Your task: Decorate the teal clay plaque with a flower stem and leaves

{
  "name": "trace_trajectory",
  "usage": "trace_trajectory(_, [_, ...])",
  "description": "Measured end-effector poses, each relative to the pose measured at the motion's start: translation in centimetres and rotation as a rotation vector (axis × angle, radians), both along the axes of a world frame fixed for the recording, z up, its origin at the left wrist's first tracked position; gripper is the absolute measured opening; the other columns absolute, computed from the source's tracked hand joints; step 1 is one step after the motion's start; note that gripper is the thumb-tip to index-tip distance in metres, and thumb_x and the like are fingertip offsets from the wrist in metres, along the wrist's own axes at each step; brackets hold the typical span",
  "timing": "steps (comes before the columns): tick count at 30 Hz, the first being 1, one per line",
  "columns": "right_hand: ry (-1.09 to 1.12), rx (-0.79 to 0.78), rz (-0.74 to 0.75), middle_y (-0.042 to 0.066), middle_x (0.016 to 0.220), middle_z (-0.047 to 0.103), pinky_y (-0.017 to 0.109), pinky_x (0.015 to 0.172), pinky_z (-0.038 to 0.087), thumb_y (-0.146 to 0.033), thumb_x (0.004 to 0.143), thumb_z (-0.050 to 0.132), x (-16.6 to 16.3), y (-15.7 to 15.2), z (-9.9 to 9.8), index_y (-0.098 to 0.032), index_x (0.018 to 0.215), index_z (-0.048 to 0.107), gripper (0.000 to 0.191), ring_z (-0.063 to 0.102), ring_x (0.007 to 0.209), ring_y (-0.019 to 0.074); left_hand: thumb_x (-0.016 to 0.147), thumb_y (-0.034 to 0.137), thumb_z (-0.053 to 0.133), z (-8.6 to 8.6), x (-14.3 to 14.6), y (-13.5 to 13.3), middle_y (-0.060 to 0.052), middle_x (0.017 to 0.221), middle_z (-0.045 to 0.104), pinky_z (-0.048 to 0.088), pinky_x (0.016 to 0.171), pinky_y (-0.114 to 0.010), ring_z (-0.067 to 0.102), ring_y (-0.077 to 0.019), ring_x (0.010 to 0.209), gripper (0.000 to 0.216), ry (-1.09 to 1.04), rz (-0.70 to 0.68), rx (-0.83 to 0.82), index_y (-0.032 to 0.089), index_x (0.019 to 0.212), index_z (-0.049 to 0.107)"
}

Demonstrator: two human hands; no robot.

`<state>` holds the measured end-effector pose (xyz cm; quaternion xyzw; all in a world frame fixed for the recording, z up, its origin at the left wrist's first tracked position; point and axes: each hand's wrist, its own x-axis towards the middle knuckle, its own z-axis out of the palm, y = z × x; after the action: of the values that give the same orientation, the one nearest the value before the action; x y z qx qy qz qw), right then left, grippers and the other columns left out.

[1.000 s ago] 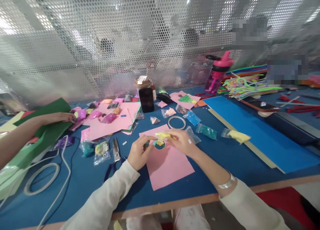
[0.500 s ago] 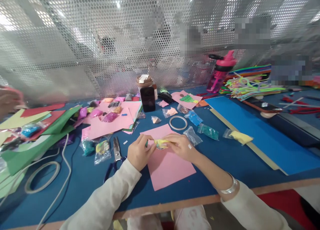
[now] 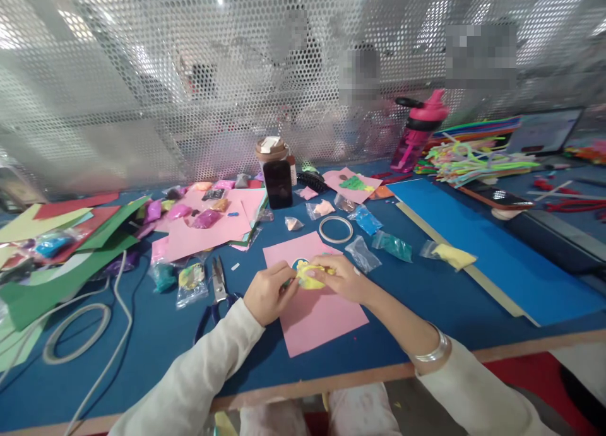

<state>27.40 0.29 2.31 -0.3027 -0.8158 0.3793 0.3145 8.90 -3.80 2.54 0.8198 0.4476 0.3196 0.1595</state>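
My left hand and my right hand meet above a pink sheet of paper. Between their fingertips is a lump of soft yellow modelling clay, pinched from both sides. The fingers cover part of it. Just behind the clay shows a small round piece with a pale rim; whether it touches the clay I cannot tell. Scissors with dark blue handles lie partly open to the left of my left hand. Beyond my right hand are a roll of tape and a crumpled clear bag.
Small clay bags, such as a teal one and a yellow one, lie around the paper. A phone leans against a cup. A pink bottle stands at the back. A blue sheet lies right, white cable left.
The yellow clay has been turned between my fingers, and more of it shows now. Another person's hand at the left edge has moved away. The view has shifted slightly.
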Motion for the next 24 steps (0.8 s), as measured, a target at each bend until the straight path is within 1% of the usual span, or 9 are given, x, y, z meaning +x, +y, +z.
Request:
trace_trajectory(4, [-0.029,0.015,-0.104,-0.001,0.06,0.05,0.018,0.049,0.034,-0.043,0.087,0.039,-0.1,0.0,0.2,-0.012,0.07,0.058,0.04,0.045,0.055,0.0088,0.082,0.024,0.043,0.8,0.1,-0.1,-0.002,0.066,0.051,0.035,0.057,-0.022,0.045,-0.0103,0.058,0.019,-0.155,0.013,-0.065,0.015,0.073,0.057])
trace_trajectory(8, [-0.087,0.096,-0.273,0.001,0.062,0.053,0.02,0.052,0.035,-0.044,0.087,0.037,0.3,0.8,0.1,-0.013,0.07,0.058,0.041,0.048,0.057,0.0109,0.082,0.028,0.047,1.0,-0.3,0.2,0.0,0.065,0.051,0.035,0.057,-0.022,0.045,-0.0096,0.058,0.019,-0.355,0.065,-0.172,0.015,0.074,0.057])
trace_trajectory(10, [-0.122,0.157,-0.4,0.003,0.066,0.056,0.024,0.058,0.038,-0.042,0.087,0.037,0.8,1.7,-0.2,-0.013,0.073,0.058,0.039,0.051,0.062,0.014,0.083,0.031,0.045,0.7,-0.7,0.4,0.002,0.06,0.047,0.033,0.053,-0.021,0.041,-0.008,0.053,0.021,-0.483,0.095,-0.233,0.015,0.073,0.055])
trace_trajectory(12, [-0.161,0.222,-0.54,0.008,0.075,0.058,0.029,0.068,0.039,-0.037,0.087,0.034,1.5,2.6,-0.4,-0.012,0.08,0.059,0.037,0.053,0.072,0.0185,0.084,0.034,0.043,0.4,-1.1,0.7,0.004,0.057,0.042,0.033,0.05,-0.021,0.037,-0.0072,0.05,0.024,-0.615,0.117,-0.292,0.015,0.073,0.053])
trace_trajectory(15, [-0.243,0.292,-0.687,0.014,0.09,0.056,0.037,0.082,0.037,-0.03,0.087,0.031,2.4,3.6,-0.6,-0.009,0.093,0.058,0.034,0.049,0.09,0.0251,0.084,0.037,0.041,0.2,-1.2,1.0,0.001,0.061,0.045,0.036,0.052,-0.022,0.041,-0.0082,0.053,0.028,-0.777,0.125,-0.38,0.014,0.078,0.057])
trace_trajectory(17, [-0.31,0.314,-0.726,0.016,0.097,0.055,0.043,0.085,0.035,-0.028,0.085,0.035,2.5,3.8,-0.9,-0.01,0.096,0.059,0.032,0.045,0.097,0.0288,0.084,0.038,0.04,0.3,-1.0,1.1,-0.001,0.068,0.048,0.038,0.053,-0.023,0.043,-0.009,0.056,0.032,-0.855,0.12,-0.436,0.013,0.083,0.06])
trace_trajectory(20, [-0.38,0.323,-0.729,0.018,0.106,0.053,0.049,0.089,0.032,-0.026,0.08,0.044,2.1,3.5,-1.3,-0.008,0.099,0.059,0.03,0.041,0.105,0.033,0.081,0.036,0.042,0.5,-0.5,1.0,-0.002,0.068,0.046,0.039,0.052,-0.024,0.045,-0.0094,0.056,0.034,-0.932,0.106,-0.498,0.011,0.086,0.063])
trace_trajectory(22, [-0.403,0.329,-0.735,0.021,0.116,0.047,0.051,0.093,0.028,-0.024,0.076,0.049,1.8,3.1,-1.3,-0.004,0.106,0.056,0.037,0.036,0.113,0.0354,0.079,0.033,0.044,0.7,-0.4,1.0,-0.002,0.067,0.046,0.039,0.052,-0.024,0.045,-0.0095,0.056,0.032,-0.959,0.096,-0.52,0.01,0.09,0.063])
trace_trajectory(24, [-0.363,0.322,-0.742,0.023,0.128,0.035,0.051,0.098,0.023,-0.024,0.074,0.052,1.5,2.6,-1.1,-0.002,0.115,0.049,0.047,0.026,0.121,0.0361,0.077,0.029,0.045,0.7,-0.4,1.0,-0.003,0.069,0.049,0.039,0.053,-0.024,0.047,-0.0101,0.058,0.031,-0.966,0.089,-0.521,0.009,0.095,0.062])
